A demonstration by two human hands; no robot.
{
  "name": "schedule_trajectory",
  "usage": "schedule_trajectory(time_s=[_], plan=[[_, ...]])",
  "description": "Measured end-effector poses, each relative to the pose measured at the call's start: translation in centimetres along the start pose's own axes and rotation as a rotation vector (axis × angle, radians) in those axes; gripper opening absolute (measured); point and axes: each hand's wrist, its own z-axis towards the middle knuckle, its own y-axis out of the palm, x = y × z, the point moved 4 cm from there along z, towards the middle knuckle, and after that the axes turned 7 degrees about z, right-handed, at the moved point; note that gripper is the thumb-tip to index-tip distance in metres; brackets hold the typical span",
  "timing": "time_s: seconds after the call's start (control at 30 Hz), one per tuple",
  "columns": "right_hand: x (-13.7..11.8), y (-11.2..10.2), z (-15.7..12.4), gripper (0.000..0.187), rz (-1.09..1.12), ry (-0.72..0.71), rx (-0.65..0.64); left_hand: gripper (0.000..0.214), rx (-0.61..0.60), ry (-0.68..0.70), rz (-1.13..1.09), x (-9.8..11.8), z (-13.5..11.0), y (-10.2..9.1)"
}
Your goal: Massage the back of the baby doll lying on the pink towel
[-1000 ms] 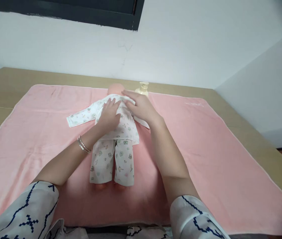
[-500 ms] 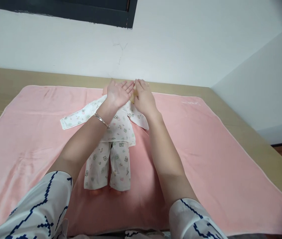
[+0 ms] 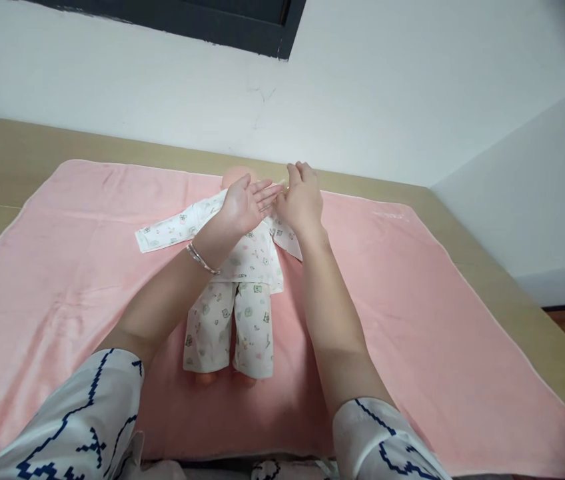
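Note:
My left hand (image 3: 248, 204) is open, palm up with fingers stretched out, above the chest of a baby doll (image 3: 239, 175). Right beside it, my right hand (image 3: 304, 200) curls back-up around something small, yellowish and see-through, mostly hidden by the fingers. The doll lies on its back in a white patterned top (image 3: 252, 260) and matching trousers (image 3: 253, 327). Its feet show below the trouser legs, and my left hand partly covers its head. One sleeve of the top stretches out to the left; the other lies partly under my right hand.
A pink blanket (image 3: 387, 320) with a pale edge lies under the doll on a wooden table (image 3: 467, 260). Behind the table stands a white wall (image 3: 362, 100) with a dark frame (image 3: 242, 27) high on it.
My right hand's fingers have bent and turned, where they were straighter before. My left palm stays turned up. The view has shifted slightly, and more of the doll's head shows.

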Motion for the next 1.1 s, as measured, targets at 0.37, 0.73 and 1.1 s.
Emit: schedule_trajectory(time_s=[0.37,0.73,1.1], plan=[[-0.9,0.7,-0.6,0.059,-0.017,0.082,-0.036,0.053,0.094,-0.063,-0.14,2.0,-6.7,-3.4],[-5.1,-2.0,-2.1,0.049,0.271,-0.115,-0.053,0.05,0.144,-0.056,-0.177,2.9,-9.7,-1.8],[-16.6,-6.5,-10.3,0.071,0.249,-0.521,-0.068,0.058,-0.299,-0.067,-0.15,4.1,-17.1,1.8]])
